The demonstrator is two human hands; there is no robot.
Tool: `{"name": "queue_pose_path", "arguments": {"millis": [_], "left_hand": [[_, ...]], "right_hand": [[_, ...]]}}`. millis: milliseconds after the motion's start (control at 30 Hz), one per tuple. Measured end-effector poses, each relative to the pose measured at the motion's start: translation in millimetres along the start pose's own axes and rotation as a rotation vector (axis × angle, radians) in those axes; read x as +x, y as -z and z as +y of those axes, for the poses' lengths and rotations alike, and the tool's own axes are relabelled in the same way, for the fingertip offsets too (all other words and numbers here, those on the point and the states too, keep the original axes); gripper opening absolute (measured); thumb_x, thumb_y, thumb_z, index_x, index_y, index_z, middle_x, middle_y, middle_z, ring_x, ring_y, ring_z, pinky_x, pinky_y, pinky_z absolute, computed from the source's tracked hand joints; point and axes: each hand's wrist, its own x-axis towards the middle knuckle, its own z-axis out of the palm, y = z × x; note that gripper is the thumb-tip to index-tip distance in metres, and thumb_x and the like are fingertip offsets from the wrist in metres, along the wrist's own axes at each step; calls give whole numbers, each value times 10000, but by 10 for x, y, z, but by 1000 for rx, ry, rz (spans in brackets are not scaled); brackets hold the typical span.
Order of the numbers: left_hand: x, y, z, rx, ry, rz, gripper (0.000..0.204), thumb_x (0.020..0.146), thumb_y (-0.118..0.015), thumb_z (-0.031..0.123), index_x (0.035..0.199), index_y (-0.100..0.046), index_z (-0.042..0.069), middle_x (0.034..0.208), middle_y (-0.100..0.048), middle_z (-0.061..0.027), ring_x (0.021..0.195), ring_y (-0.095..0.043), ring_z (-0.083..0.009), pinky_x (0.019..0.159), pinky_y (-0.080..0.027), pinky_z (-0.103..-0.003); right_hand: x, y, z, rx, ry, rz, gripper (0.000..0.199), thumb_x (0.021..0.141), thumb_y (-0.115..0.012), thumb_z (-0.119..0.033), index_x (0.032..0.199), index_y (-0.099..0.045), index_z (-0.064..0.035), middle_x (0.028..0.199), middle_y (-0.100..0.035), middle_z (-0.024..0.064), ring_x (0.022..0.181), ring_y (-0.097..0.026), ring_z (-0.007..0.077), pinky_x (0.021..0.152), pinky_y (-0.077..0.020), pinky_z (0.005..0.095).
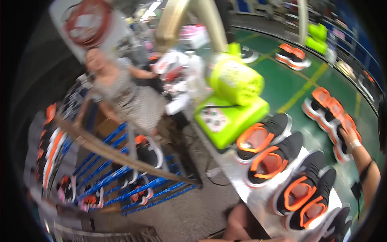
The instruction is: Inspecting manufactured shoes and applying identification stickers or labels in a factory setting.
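At the right, my right hand (351, 139) is closed on a black sneaker (341, 150) with orange lining and a white sole, at the near end of a row of similar shoes (322, 105) on the green belt. A band circles that wrist. Only a sliver of my left arm and hand (278, 240) shows along the bottom edge, with a thin bracelet; its fingers are hidden. Nearest it, pairs of black sneakers (300, 192) with orange collars stand on a metal ledge (238, 171) beside the belt.
A lime-green machine (231, 115) with a thick hose stands at the ledge's far end. Left of it, a person (131, 86) sits beside a rack (117, 173) with blue bars holding more shoes. Another pair of sneakers (293, 56) lies farther along the belt.
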Motion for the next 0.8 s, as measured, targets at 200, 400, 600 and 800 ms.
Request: {"name": "queue_pose_path", "arguments": {"millis": [200, 400, 600, 800], "left_hand": [[60, 37, 63, 50, 67, -16, 165, 832, -574, 136, 941, -617, 20, 882, -613, -131, 820, -595, -295, 740, -471, -363], [98, 31, 86, 52, 135, -34, 166, 803, -593, 93, 952, -618, 23, 905, -616, -125, 848, -587, -295, 758, -469, -362], [25, 22, 169, 231, 309, -114, 198, 794, -590, 40, 990, -613, 17, 920, -620, -142, 850, -593, -292, 756, -472, -341], [-58, 42, 130, 253, 406, -64, 165, 827, -575, 40, 982, -618, 1, 907, -638, -127, 804, -612, -222, 732, -473, -295]], "right_hand": [[137, -202, -1138, -13, 29, 21, 492, 800, -571, -446, 1058, -596, -28, 1005, -617, 211, 942, -594, 328, 820, -452, 397], [-50, 124, -1336, -169, 110, -60, 386, 855, -511, -392, 1050, -613, -75, 1001, -622, 194, 949, -593, 330, 831, -451, 398], [-753, 613, -1300, -491, 80, -48, 331, 742, -622, -355, 989, -654, -137, 1013, -620, 158, 943, -600, 320, 793, -481, 406], [-2188, 1344, -1201, -304, 144, -179, 448, 802, -605, -348, 1100, -521, -24, 1010, -592, 168, 977, -570, 328, 836, -455, 399]]}}
